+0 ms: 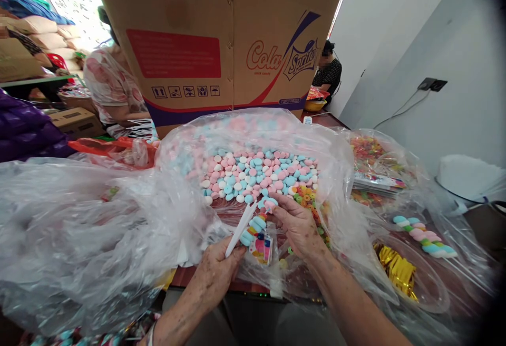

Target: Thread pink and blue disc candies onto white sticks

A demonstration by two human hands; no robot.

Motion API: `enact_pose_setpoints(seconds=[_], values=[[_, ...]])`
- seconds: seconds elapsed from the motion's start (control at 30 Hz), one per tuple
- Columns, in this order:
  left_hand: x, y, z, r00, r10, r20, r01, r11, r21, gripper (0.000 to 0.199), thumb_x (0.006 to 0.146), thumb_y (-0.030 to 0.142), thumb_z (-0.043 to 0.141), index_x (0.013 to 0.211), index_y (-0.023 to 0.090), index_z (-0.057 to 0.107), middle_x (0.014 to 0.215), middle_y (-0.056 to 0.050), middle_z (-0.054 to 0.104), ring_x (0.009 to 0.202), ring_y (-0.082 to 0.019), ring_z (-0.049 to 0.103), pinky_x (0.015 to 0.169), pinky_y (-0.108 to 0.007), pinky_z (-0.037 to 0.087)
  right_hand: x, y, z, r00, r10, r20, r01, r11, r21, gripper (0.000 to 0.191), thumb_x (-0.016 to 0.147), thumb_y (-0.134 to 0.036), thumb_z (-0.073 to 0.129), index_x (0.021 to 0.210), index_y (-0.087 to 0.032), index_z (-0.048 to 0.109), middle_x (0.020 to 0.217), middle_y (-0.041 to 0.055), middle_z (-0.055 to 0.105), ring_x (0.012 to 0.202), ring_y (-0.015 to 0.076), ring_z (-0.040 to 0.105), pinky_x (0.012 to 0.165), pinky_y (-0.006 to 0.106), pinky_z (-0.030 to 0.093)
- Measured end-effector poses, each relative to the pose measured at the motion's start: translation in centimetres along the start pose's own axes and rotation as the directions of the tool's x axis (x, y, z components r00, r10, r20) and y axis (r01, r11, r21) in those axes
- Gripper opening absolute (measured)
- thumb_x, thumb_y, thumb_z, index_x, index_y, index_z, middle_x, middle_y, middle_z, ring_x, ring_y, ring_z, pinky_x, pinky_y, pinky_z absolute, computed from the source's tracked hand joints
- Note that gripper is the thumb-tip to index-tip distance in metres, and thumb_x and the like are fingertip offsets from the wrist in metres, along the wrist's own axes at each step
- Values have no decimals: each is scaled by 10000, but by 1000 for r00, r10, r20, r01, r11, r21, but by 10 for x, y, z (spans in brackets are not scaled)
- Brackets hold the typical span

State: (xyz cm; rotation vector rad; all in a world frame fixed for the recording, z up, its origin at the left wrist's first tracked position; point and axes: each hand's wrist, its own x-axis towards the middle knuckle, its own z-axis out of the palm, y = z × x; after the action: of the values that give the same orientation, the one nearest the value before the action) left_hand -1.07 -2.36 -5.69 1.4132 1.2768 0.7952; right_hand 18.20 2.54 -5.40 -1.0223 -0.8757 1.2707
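My left hand (221, 264) is closed round several white sticks (240, 229) that point up and right. Beside the sticks, a partly strung candy skewer (254, 231) with blue and yellow pieces also rises from this hand. My right hand (294, 224) pinches a pink and blue candy (269, 205) near the skewer's upper end. Behind both hands, a pile of pink, blue and white candies (253, 174) lies in a clear plastic bag (237, 124). Ring-shaped gummies (306, 198) in orange, yellow and green lie just past my right hand. A small printed card (261, 248) is below the skewer.
A large carton (233, 45) stands behind the candies. Crumpled clear plastic (79, 219) spreads on the left. At right are a finished-looking twisted candy skewer (425, 236), a round tub (435, 298) with gold ties (397, 272), and bagged gummies (366, 148). People sit beyond the carton.
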Motion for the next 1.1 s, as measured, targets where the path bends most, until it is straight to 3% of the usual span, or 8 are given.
enact_pose_setpoints(seconds=[0.1,0.17,0.33,0.43,0.63,0.87,1.0,1.1], values=[[1,-2,1,1000,2,6,-2,999,-41,290,845,427,512,679,192,548,464,66,420,463,-123,352,477,-242,247,-2,5,-7,991,-128,24,130,960,-250,395,746,-391,755,1106,-232,731,1029,29,744,883,199,690,832,370,577],[2,-4,2,1000,8,12,-8,998,-63,280,845,416,510,686,189,550,455,69,406,453,-119,335,469,-242,240,-6,6,-9,960,-266,81,275,859,-432,333,818,-362,685,1131,-255,723,1104,27,730,972,210,684,910,377,553],[2,-10,3,1000,2,0,-2,997,-73,295,849,433,522,684,191,558,463,61,404,455,-119,330,454,-239,225,-16,5,-4,787,-565,248,569,510,-645,330,902,-239,544,1196,-254,694,1169,42,710,1074,206,671,969,340,539],[1,-13,3,1000,-18,-5,18,996,-83,311,847,466,534,717,188,587,467,67,382,455,-117,310,445,-238,211,-20,7,-1,738,-611,287,611,425,-668,354,921,-212,492,1217,-246,683,1164,47,711,1085,204,671,960,332,552],[1,-15,6,1000,-13,-23,10,992,-129,353,843,509,548,688,192,539,472,79,340,448,-103,283,445,-237,197,-23,14,1,792,-546,272,568,497,-656,363,933,-228,465,1226,-263,676,1155,37,715,1056,204,683,922,328,571],[2,-7,5,999,-36,-41,31,992,-123,363,822,484,560,612,202,467,429,79,364,404,-91,289,413,-231,178,-24,7,7,801,-486,349,585,512,-629,388,955,-254,434,1295,-237,619,1236,59,676,1127,204,644,978,322,526],[4,-3,5,996,-68,-65,56,985,-164,410,828,477,528,536,198,457,388,65,372,362,-83,303,386,-226,180,-24,-1,7,865,-467,183,472,635,-611,565,965,-309,424,1506,-204,298,1397,132,546,1098,215,654,947,362,530],[2,2,9,994,-101,-43,86,962,-259,449,804,537,537,518,195,476,368,69,353,329,-75,283,365,-222,167,-31,-2,10,924,-372,91,362,768,-528,590,945,-370,483,1478,-193,300,1368,163,557,1079,228,650,923,382,528]])
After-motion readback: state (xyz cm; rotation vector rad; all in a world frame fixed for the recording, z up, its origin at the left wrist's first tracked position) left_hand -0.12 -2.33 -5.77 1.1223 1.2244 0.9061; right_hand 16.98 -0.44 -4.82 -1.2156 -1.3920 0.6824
